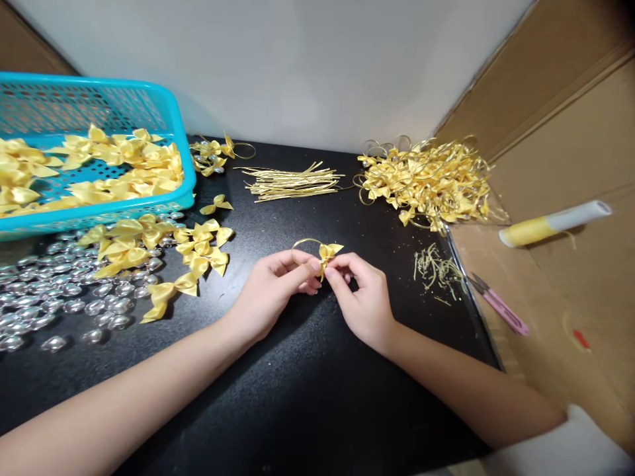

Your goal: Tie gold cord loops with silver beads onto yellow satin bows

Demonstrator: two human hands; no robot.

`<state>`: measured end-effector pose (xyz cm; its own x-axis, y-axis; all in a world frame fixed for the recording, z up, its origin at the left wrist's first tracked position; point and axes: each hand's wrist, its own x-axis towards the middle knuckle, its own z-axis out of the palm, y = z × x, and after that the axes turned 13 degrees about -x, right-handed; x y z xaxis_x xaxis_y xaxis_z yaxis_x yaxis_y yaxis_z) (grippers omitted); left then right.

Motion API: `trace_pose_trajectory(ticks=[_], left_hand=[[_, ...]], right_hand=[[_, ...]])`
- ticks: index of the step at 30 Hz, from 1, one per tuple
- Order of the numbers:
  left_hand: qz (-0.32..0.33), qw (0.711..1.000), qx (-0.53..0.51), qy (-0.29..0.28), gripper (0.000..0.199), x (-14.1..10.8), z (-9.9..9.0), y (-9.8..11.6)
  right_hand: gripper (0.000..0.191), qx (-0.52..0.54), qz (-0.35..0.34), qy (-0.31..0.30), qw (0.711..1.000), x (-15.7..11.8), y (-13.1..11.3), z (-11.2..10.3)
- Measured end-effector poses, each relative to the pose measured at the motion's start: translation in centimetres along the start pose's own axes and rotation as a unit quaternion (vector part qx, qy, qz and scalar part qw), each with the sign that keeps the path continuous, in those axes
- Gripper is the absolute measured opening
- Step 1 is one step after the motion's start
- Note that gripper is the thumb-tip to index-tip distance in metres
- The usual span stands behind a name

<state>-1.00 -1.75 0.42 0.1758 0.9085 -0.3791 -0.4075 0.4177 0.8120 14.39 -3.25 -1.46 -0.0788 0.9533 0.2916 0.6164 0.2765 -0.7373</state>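
Over the middle of the black table, both hands pinch a small yellow ribbon bow (328, 252) with a loop of gold cord (306, 242) rising from it. My left hand (280, 281) is closed on the bow's left side and the base of the loop. From the other side, the thumb and fingertips of my right hand (361, 295) are closed at the bow's lower right. Fingers hide the exact spot where cord and ribbon meet. Several loose yellow bows (198, 248) lie to the left, beside and on silver beads (54, 281).
A blue basket (186, 178) of bows stands at the left. Gold cord lengths (295, 182) lie at the back, with a heap of looped bows (429, 178) to their right. Cord clippings (436, 270), pink-handled snips (501, 307) and a roll (555, 223) are at the right.
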Motion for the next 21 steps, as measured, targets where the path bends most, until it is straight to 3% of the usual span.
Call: trace_pose_trajectory(ticks=[9,21], left_hand=[[0.006,0.997,-0.07,0.014,0.016,0.31,-0.29,-0.02],[0.015,0.998,-0.061,0.008,0.012,0.43,-0.38,-0.24]], right_hand=[[0.009,-0.049,-0.031,0.043,0.997,0.34,0.11,-0.28],[0.009,-0.076,-0.039,0.06,0.995,0.3,0.46,-0.17]])
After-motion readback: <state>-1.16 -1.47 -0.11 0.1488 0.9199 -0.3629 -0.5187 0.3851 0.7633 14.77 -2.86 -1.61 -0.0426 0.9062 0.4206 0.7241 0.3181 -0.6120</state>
